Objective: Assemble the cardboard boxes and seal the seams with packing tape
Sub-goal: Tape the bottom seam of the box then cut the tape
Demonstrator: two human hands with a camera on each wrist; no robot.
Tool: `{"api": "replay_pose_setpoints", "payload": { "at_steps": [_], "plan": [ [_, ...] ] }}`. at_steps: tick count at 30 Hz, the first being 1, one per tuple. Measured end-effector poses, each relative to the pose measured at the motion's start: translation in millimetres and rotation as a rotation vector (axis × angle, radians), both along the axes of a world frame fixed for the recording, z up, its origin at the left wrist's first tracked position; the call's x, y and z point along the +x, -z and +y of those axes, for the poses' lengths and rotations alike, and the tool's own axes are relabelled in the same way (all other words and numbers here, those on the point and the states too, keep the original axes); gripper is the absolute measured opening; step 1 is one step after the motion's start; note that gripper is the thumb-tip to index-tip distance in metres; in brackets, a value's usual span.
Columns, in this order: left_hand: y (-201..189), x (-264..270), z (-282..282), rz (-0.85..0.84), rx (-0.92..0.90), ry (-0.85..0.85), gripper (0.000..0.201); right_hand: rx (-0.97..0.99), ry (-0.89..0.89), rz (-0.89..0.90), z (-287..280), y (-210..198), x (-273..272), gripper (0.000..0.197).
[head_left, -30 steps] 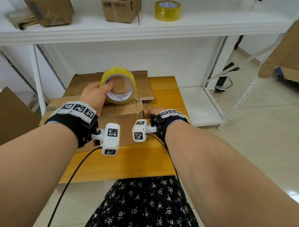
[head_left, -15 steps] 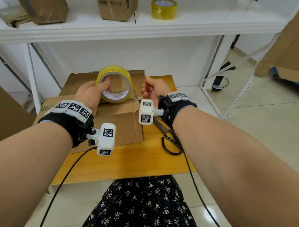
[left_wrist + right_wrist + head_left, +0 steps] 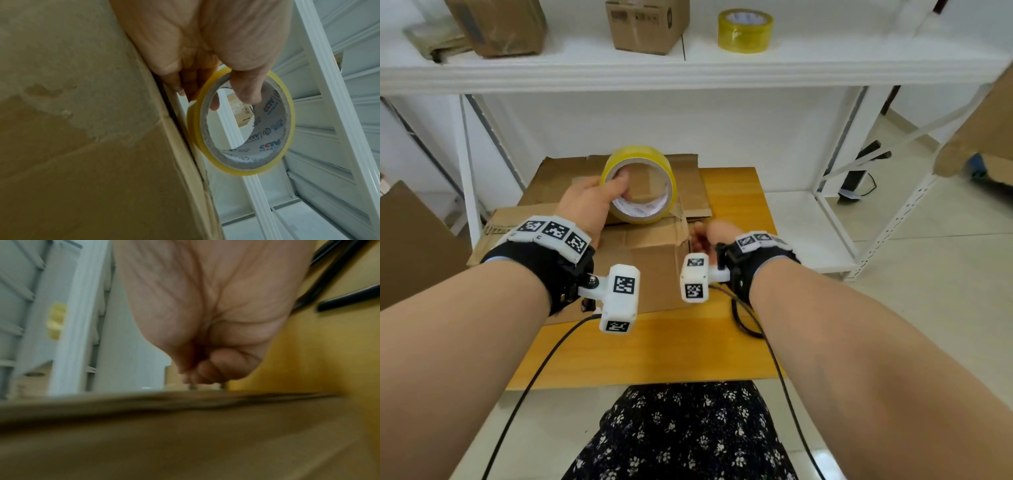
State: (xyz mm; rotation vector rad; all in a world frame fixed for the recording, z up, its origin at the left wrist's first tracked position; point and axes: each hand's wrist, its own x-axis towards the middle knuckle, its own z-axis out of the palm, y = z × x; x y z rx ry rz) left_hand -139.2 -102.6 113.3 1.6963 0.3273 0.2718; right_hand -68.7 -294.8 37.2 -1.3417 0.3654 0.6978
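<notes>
At the centre of the head view, a yellow roll of packing tape (image 3: 640, 185) is held on edge by the left hand (image 3: 589, 205), with the thumb hooked inside the core and the fingers wrapped round the outer band. From the left wrist view, the same tape roll (image 3: 242, 123) is seen at centre right, printed lettering visible on its inner core, the thumb curled over its upper rim and the roll lying just beside the edge of the cardboard box (image 3: 82, 129) that fills the left half of the frame.

Below the roll in the head view, the cardboard box (image 3: 647, 253) is seen flattened on the wooden table (image 3: 654, 349), its torn flap edges close to the roll. Just right of centre, the right hand (image 3: 714, 233) is lowered at the box's right edge, its fingers curled tight. In the right wrist view the right hand (image 3: 209, 321) is shown as a closed fist at upper centre, above the box's blurred brown edge; whether anything thin is pinched inside it cannot be told. Black scissor handles (image 3: 339, 288) are seen on the table at the upper right of that frame.

Along the top of the head view, a white shelf (image 3: 688, 72) is seen carrying a second yellow tape roll (image 3: 744, 31) at upper right and two assembled boxes (image 3: 647, 24) to its left.
</notes>
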Motion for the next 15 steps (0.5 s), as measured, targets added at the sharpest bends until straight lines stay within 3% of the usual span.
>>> {"api": "replay_pose_setpoints", "payload": {
  "at_steps": [2, 4, 6, 10, 12, 14, 15],
  "plan": [
    [0.7, 0.1, 1.7, -0.001, -0.007, 0.012, 0.031, 0.050, 0.081, -0.076, 10.3, -26.7, 12.1, 0.027],
    [0.8, -0.5, 2.2, 0.000, -0.012, 0.027, 0.034, -0.026, 0.099, -0.163, 17.0, -41.5, 12.7, 0.034],
    [1.0, -0.3, 2.6, -0.010, -0.007, 0.022, 0.033, -0.125, 0.097, -0.141, 19.4, -39.0, 5.3, 0.036],
    [3.1, 1.7, 4.4, -0.009, -0.028, 0.017, 0.033, -0.510, -0.206, -0.141, 11.8, -13.9, -23.5, 0.017],
    [4.4, 3.1, 6.4, -0.009, -0.045, 0.034, 0.035, -0.656, -0.389, -0.138, 7.7, -13.4, -33.6, 0.023],
    [4.2, 2.5, 6.1, -0.010, -0.049, 0.054, 0.036, -0.865, -0.454, -0.220, 8.6, -25.9, -36.4, 0.026],
    [4.1, 2.4, 5.8, -0.013, -0.050, 0.058, 0.037, -0.869, -0.418, -0.249, 6.5, -30.8, -32.2, 0.019]
  ]
}}
